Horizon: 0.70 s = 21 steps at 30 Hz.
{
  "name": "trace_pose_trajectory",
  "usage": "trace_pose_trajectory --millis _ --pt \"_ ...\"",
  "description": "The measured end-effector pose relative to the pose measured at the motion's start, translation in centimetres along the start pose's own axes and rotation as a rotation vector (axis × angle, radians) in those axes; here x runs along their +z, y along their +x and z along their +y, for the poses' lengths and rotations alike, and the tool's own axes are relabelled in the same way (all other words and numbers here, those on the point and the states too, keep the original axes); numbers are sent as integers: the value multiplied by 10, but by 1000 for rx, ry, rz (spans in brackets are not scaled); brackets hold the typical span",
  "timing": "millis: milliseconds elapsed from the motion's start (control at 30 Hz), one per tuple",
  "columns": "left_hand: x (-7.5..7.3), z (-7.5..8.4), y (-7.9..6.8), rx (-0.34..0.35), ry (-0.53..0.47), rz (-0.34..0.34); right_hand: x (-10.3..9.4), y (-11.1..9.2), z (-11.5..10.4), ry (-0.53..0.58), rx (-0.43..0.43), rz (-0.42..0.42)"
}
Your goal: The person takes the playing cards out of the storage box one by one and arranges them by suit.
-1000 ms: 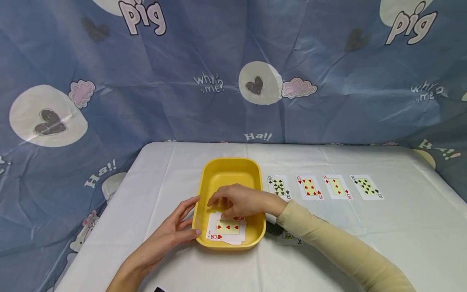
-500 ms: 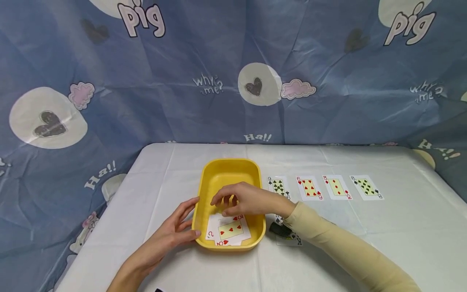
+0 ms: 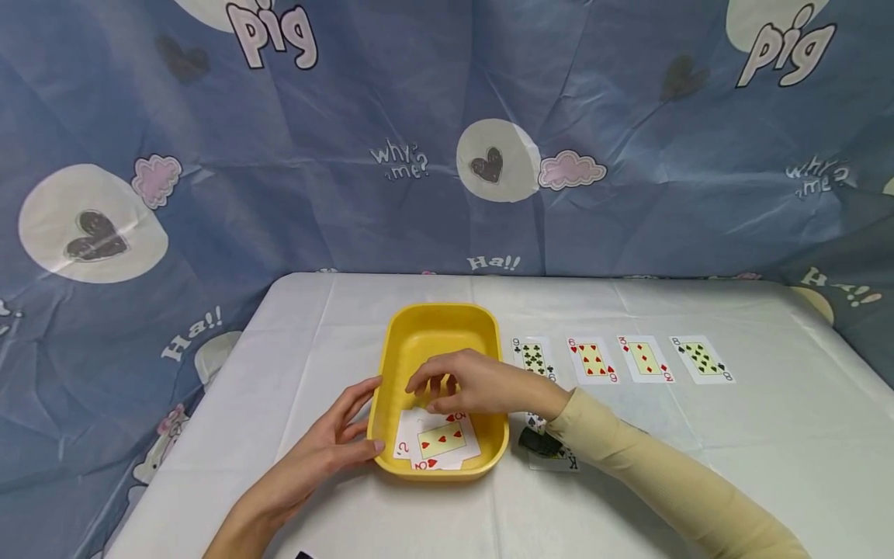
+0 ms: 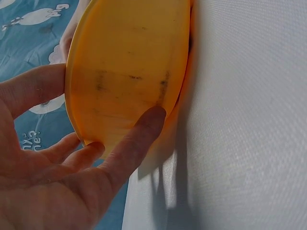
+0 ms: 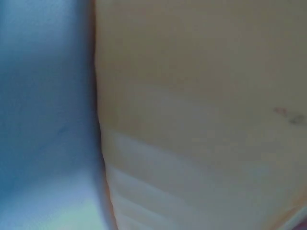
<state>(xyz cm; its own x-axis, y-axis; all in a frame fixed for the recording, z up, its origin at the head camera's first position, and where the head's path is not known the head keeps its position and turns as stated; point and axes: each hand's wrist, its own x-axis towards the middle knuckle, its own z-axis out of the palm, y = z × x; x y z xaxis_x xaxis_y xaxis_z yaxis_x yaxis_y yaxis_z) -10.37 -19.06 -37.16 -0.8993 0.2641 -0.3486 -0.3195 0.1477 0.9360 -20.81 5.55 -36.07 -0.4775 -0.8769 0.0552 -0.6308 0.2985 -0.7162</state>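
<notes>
Left hand (image 3: 314,458) is braced on the left side of the yellow tray (image 3: 440,341); those fingers are spread, a couple up around the rim and one laid flat against the scuffed outer wall, going by the left wrist view; they're touching it, not wrapped round it. Right hand (image 3: 482,384) is reaching in over the tray from the other side; fingers loosely bent and pointing down, with a clear gap to the thumb, so no pinch that I can see; can't tell if the thumb tip is touching the cards right by it. The tray sits on the white-covered counter (image 3: 300,334), with a three of hearts (image 3: 442,440) lying face up and tilted at its near end; another card (image 3: 403,431) pokes out from underneath on the left.

Just right of the tray there's a row of face-up cards; nine of clubs (image 3: 533,357), six of hearts (image 3: 593,360), a diamond card (image 3: 646,359), then a black eight (image 3: 701,359); a king (image 3: 562,463) is nearer the person, partly hidden by a small black object (image 3: 539,442) below the right wrist; the right wrist view is too blurry to show fingers.
</notes>
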Motion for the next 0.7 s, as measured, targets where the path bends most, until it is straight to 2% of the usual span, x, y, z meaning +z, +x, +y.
trace_pose_trajectory --millis 100,333,533,700 --pt "1 -1 -1 2 -2 -1 -2 -6 -3 14 -1 34" --pt "2 -4 -2 16 -2 -9 -13 -29 -2 99 3 183" --pt "3 -5 -2 22 -8 -12 -19 -54 0 76 24 266" --pt "2 -5 -2 30 -14 -22 -25 -81 8 85 74 353"
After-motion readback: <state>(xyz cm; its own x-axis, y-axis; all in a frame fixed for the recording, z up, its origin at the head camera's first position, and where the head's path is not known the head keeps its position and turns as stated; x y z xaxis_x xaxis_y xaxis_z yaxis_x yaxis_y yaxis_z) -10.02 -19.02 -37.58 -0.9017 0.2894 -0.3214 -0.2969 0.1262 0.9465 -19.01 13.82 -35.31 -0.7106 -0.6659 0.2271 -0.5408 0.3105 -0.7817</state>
